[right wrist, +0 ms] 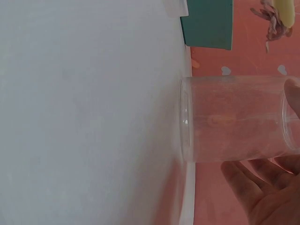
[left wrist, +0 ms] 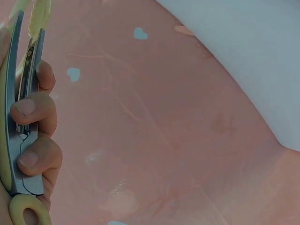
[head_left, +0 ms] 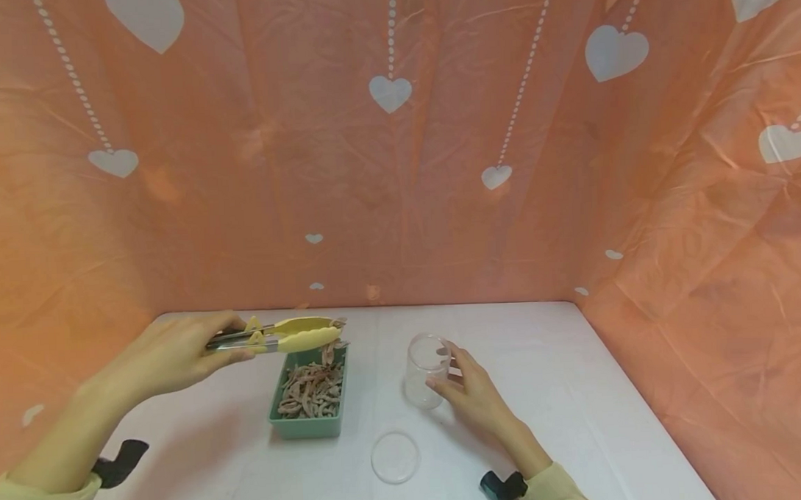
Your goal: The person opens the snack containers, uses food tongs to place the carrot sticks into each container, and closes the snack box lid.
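Observation:
My left hand (head_left: 179,351) grips the metal handles of tongs (head_left: 307,339) with yellow scalloped tips; in the left wrist view, curled fingers wrap the tongs (left wrist: 33,154). Between the tips hangs a small clump of brownish dried strips (head_left: 328,352), also visible in the right wrist view as a clump (right wrist: 275,23). Below it is a green rectangular tray (head_left: 307,428) holding many similar strips (head_left: 313,391). With thumb and fingers around its side, my right hand (head_left: 475,394) holds a clear cylindrical jar (head_left: 424,385), upright on the table. No strips show inside the jar.
A clear round lid (head_left: 395,458) lies on the white table (head_left: 511,371), in front of and between the tray and jar. Orange curtains (head_left: 345,171) with white hearts enclose the table at the back and both sides.

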Demonstrator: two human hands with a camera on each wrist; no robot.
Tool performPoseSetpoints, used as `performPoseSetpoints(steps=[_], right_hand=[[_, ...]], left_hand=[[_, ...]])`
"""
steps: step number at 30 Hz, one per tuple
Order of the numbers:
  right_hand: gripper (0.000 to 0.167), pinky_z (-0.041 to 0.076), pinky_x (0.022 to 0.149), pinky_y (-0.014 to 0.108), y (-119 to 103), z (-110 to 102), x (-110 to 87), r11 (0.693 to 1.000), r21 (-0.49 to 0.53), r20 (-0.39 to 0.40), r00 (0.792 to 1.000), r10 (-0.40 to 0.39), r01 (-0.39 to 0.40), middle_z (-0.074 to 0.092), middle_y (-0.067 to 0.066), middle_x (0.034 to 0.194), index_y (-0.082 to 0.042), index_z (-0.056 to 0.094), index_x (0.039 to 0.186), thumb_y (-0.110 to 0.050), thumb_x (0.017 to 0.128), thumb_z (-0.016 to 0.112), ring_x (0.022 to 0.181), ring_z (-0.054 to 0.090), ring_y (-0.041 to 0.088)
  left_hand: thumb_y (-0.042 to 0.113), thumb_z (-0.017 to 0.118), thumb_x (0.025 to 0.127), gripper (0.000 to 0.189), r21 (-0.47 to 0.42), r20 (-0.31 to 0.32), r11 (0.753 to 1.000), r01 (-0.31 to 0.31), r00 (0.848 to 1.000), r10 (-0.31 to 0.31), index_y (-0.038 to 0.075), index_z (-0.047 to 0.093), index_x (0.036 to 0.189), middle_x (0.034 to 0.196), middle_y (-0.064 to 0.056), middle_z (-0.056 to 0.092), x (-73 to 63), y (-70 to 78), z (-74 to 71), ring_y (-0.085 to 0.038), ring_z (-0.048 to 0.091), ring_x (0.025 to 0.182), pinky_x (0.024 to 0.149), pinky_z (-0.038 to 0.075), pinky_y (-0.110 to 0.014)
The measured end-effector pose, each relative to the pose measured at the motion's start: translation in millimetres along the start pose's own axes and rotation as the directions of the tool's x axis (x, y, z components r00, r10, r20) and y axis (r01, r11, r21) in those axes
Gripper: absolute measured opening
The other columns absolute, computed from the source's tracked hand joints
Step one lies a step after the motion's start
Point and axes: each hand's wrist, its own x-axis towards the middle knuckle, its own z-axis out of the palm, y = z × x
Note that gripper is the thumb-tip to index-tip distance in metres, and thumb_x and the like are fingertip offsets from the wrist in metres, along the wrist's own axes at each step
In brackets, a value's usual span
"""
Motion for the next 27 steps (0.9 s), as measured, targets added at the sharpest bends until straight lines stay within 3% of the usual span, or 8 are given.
performPoseSetpoints(steps=[7, 13, 20, 27], right_hand=[[0.072, 0.052, 0.103, 0.046, 1, 0, -0.4, 1.0, -0.009, -0.004, 1.0, -0.02, 0.02, 0.056, 0.019, 0.142, 0.0, 0.042, 0.154, -0.018, 0.094, 0.079, 0.128, 0.059, 0.04], [0.073, 0.051, 0.103, 0.045, 0, -1, -0.1, 1.0, -0.002, 0.013, 1.0, -0.005, 0.005, 0.056, 0.017, 0.144, 0.0, 0.042, 0.155, -0.019, 0.095, 0.079, 0.129, 0.058, 0.038], [0.073, 0.051, 0.104, 0.044, 0, -1, -0.3, 1.0, 0.003, 0.01, 1.0, 0.009, -0.009, 0.055, 0.015, 0.145, -0.002, 0.041, 0.155, -0.02, 0.095, 0.079, 0.131, 0.058, 0.037], [0.074, 0.051, 0.103, 0.046, 1, -1, 0.0, 1.0, 0.01, 0.017, 1.0, 0.021, -0.021, 0.055, 0.016, 0.145, -0.001, 0.041, 0.156, -0.022, 0.096, 0.078, 0.132, 0.057, 0.038]], left_hand=[[0.057, 0.073, 0.092, 0.045, -0.009, 0.03, 0.999, 0.035, 0.999, -0.035, 0.021, 0.072, 0.118, 0.106, 0.004, 0.077, 13.8, 10.1, -2.7, -0.018, 0.07, 0.079, 0.063, 0.052, -0.046], [0.058, 0.07, 0.094, 0.046, -0.036, 0.042, 0.999, 0.011, 0.999, -0.009, 0.02, 0.07, 0.119, 0.112, 0.002, 0.076, 25.3, 20.8, -4.3, -0.023, 0.072, 0.088, 0.07, 0.053, -0.052], [0.054, 0.072, 0.095, 0.041, -0.081, 0.047, 0.996, -0.03, 0.998, 0.033, 0.02, 0.069, 0.118, 0.109, 0.005, 0.075, 42.5, 31.7, 1.9, -0.013, 0.068, 0.083, 0.067, 0.049, -0.042], [0.053, 0.073, 0.094, 0.04, -0.106, 0.037, 0.992, -0.063, 0.997, 0.068, 0.022, 0.07, 0.119, 0.107, 0.007, 0.075, 58.2, 42.9, 9.5, -0.013, 0.069, 0.085, 0.07, 0.051, -0.045]])
